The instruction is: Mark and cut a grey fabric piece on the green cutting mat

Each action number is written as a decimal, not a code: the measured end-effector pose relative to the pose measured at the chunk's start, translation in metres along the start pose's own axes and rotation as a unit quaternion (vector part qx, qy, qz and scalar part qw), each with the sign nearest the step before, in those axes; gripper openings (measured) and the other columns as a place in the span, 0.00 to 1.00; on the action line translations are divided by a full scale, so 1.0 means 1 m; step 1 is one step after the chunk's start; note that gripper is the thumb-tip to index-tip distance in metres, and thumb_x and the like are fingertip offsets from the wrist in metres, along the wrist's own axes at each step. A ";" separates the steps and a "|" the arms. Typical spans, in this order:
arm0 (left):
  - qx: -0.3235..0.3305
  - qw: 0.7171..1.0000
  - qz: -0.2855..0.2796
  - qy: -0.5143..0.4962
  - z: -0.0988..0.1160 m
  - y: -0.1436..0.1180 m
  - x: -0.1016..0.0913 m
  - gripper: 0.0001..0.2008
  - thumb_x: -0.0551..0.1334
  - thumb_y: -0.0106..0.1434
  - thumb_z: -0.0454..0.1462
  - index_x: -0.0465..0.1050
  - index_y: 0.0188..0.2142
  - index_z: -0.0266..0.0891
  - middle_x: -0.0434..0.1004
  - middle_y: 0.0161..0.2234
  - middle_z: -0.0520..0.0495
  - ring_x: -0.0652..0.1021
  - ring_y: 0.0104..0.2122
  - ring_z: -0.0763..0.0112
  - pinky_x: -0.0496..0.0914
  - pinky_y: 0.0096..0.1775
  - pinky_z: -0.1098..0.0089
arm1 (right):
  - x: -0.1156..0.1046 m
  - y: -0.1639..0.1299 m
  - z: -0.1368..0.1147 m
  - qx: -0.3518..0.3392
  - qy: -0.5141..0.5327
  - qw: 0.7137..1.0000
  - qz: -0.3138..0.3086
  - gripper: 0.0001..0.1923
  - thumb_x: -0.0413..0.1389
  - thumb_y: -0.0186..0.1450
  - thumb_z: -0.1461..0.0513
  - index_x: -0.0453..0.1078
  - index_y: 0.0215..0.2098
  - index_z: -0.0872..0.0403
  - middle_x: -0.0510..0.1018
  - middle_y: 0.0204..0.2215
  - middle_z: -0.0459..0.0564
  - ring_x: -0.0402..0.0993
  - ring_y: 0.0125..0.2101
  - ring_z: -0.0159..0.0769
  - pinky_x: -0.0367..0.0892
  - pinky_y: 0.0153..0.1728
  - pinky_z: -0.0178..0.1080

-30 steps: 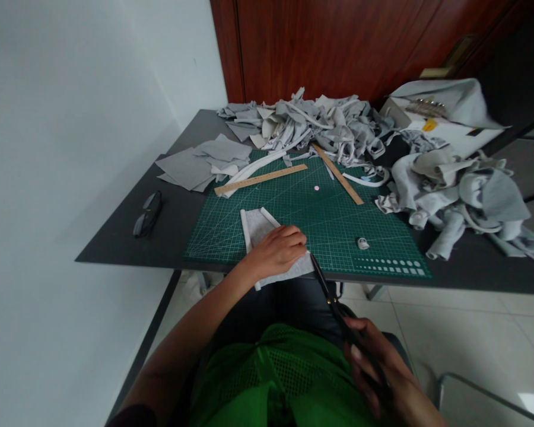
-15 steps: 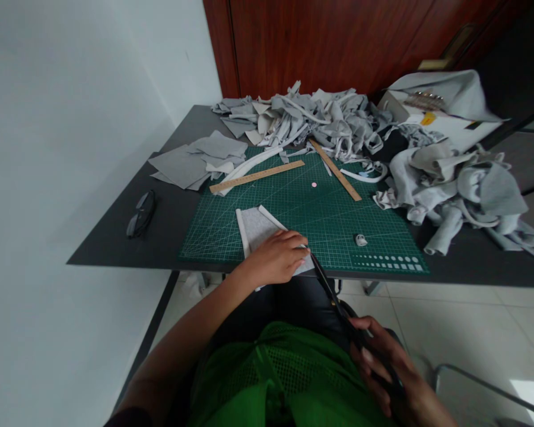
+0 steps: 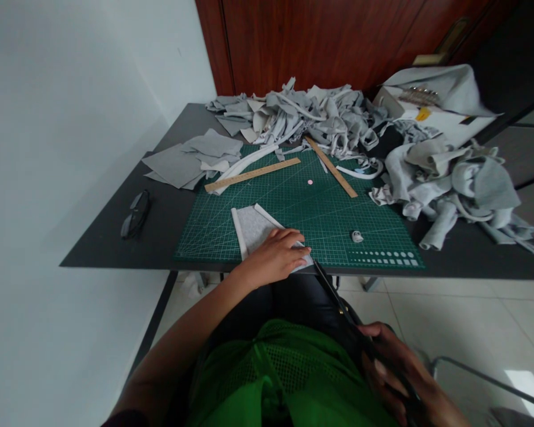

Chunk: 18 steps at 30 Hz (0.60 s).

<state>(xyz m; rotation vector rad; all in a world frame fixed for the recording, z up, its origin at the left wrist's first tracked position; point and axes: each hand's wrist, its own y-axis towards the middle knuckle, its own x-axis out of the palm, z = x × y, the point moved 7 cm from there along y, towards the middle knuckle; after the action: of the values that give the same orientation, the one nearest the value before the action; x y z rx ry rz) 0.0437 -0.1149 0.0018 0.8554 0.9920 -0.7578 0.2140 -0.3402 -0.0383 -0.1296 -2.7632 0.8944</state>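
My left hand (image 3: 276, 257) lies flat on a light grey fabric piece (image 3: 254, 226) at the near edge of the green cutting mat (image 3: 338, 219). The fabric's long sides are curled up. My right hand (image 3: 404, 376) is low at the lower right, off the table, gripping black scissors (image 3: 333, 293). The blades point up and left, their tip at the table's front edge just right of my left fingers. Whether the blades touch the fabric cannot be told.
Two wooden rulers (image 3: 253, 174) (image 3: 330, 166) lie at the mat's far side. Piles of grey fabric scraps (image 3: 311, 118) (image 3: 454, 184) fill the back and right. Flat grey squares (image 3: 182, 163) and dark glasses (image 3: 136, 213) sit left. A small white object (image 3: 357, 236) and pink dot (image 3: 310, 182) rest on the mat.
My right hand has drawn the scissors back toward me, so the tip sits at the table edge. My left hand stays on the fabric. The view drifted slightly.
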 end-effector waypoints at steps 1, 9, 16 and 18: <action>0.006 1.000 0.007 -0.001 0.001 0.000 0.000 0.13 0.65 0.72 0.39 0.77 0.55 0.43 0.74 0.58 0.42 0.70 0.62 0.54 0.66 0.60 0.51 | 0.000 0.000 0.001 0.000 -0.002 1.000 0.001 0.32 0.66 0.62 0.41 0.62 0.54 0.46 0.66 0.24 0.36 0.47 0.15 0.18 0.46 0.15 0.25; 0.064 0.997 0.039 -0.029 0.007 -0.001 0.000 0.10 0.59 0.74 0.34 0.80 0.48 0.40 0.76 0.56 0.41 0.71 0.62 0.58 0.70 0.61 0.56 | -0.002 0.001 0.002 0.006 -0.017 1.000 0.001 0.33 0.66 0.61 0.39 0.64 0.55 0.46 0.66 0.24 0.36 0.49 0.14 0.19 0.48 0.15 0.26; -0.002 0.999 0.011 -0.053 -0.003 0.002 0.003 0.13 0.64 0.72 0.35 0.80 0.54 0.45 0.71 0.63 0.43 0.63 0.69 0.53 0.66 0.65 0.50 | -0.005 -0.005 -0.004 0.015 -0.045 0.999 0.005 0.34 0.65 0.60 0.38 0.64 0.53 0.47 0.67 0.24 0.36 0.49 0.14 0.19 0.50 0.16 0.28; -0.011 0.998 0.006 -0.068 -0.004 0.002 0.002 0.13 0.63 0.72 0.36 0.80 0.54 0.46 0.71 0.63 0.44 0.63 0.69 0.54 0.65 0.66 0.50 | -0.005 -0.006 -0.006 0.018 -0.056 0.998 -0.001 0.35 0.65 0.60 0.37 0.63 0.53 0.47 0.66 0.23 0.36 0.49 0.14 0.19 0.49 0.16 0.28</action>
<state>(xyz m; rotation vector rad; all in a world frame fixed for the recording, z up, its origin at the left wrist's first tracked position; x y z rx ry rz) 0.0442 -0.1105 -0.0004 0.7804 0.8728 -0.7831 0.2203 -0.3422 -0.0311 -0.0730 -2.8469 0.9800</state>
